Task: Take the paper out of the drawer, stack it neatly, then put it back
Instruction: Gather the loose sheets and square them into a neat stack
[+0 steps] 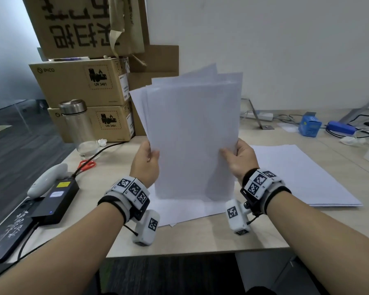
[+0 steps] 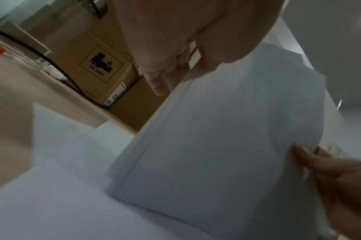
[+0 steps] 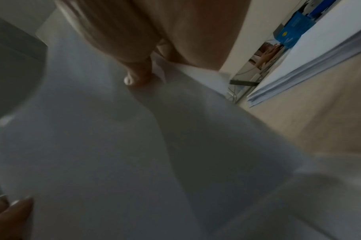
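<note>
Desk (image 1: 200, 235) first, pale wood running under everything, with loose sheets (image 1: 185, 211) lying flat on it, partly hidden behind what we're holding, and a second paper pile (image 1: 303, 177) lying off to our right. Upright above those sheets stands our sheaf of paper (image 1: 192, 135), top edges ragged and fanned. Our left hand (image 1: 145, 165) and right hand (image 1: 242, 160) pinch its side edges, thumbs in front, fingers hidden behind; we can't see the drawer.
</note>
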